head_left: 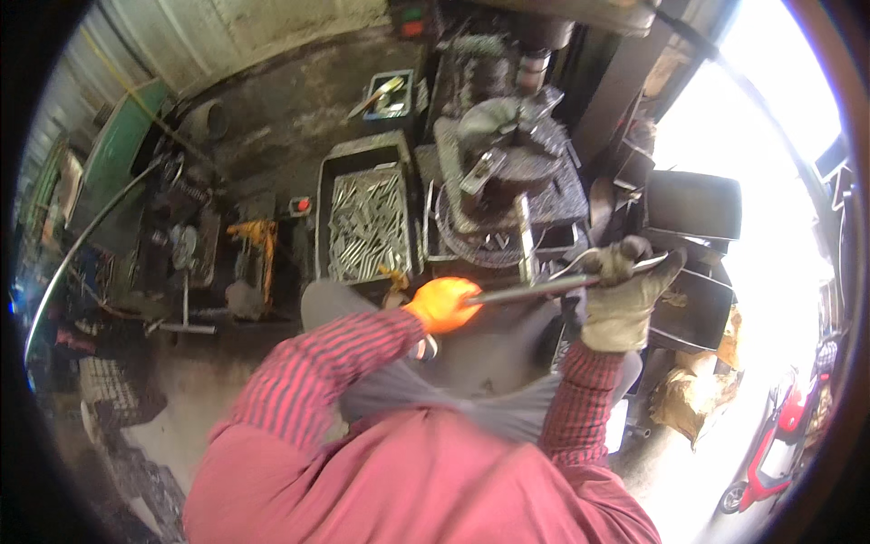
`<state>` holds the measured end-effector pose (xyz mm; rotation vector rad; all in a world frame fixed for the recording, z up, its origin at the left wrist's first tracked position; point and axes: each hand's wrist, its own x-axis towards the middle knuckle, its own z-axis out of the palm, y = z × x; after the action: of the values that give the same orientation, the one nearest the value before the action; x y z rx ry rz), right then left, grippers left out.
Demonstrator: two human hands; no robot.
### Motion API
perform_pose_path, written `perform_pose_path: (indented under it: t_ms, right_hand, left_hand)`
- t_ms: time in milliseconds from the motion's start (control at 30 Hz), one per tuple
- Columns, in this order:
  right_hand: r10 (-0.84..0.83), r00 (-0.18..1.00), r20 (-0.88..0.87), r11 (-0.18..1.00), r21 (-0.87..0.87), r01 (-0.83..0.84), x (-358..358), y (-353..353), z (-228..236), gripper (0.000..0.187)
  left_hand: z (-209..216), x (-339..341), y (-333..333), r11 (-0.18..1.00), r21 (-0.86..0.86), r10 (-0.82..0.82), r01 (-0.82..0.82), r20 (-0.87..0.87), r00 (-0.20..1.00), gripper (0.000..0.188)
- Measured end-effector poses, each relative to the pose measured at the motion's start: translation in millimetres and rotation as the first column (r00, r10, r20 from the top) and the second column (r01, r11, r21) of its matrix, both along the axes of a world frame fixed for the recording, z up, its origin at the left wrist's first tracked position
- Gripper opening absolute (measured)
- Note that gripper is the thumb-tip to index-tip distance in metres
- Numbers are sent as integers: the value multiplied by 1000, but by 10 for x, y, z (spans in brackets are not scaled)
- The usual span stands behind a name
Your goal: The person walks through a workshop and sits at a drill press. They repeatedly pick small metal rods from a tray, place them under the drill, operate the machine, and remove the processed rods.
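Note:
Across my lap I hold a long dark metal rod (535, 291), slightly tilted, its right end higher. My left hand (444, 305), in an orange glove, is closed round its left end. My right hand (625, 295), in a worn grey-beige work glove with dark fingers, is closed round the rod near its bright right end. Just beyond the rod stands a machine with a round metal fixture (512, 150) on a chip-covered table (458, 195). A shiny steel bar handle (526, 238) points from the fixture toward me.
A black bin (328, 218) of short metal pins stands left of the machine. Behind it is a small tray (397, 88) with a brush (379, 95). Dark empty bins (693, 204) stand at the right, above a crumpled brown sack (693, 397). An orange tool (263, 254) lies at the left.

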<state>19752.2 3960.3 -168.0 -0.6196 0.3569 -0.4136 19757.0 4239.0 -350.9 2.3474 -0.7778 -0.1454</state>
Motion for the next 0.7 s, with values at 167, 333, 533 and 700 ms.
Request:
perform_pose_path:
  t_ms: [167, 333, 533, 700]
  right_hand:
    - [210, 977, 45, 898, -404, -174, -102, 474, 280, 80]
    - [190, 981, 34, 867, -475, -152, -141, 768, 402, 83]
    - [478, 846, -235, 42, -956, -289, -307, 1550, 426, 67]
    - [301, 802, -516, -297, -850, -435, -292, 1318, -541, 71]
  left_hand:
    - [-142, -59, -505, 986, -124, 128, -116, 97, 987, 70]
    - [312, 159, 454, 998, -58, 21, -34, -211, 977, 60]
    - [-479, 1278, 1718, 764, 70, 644, -642, -148, 750, 36]
    - [-1459, 1719, 1784, 600, 501, 764, -624, -126, 633, 42]
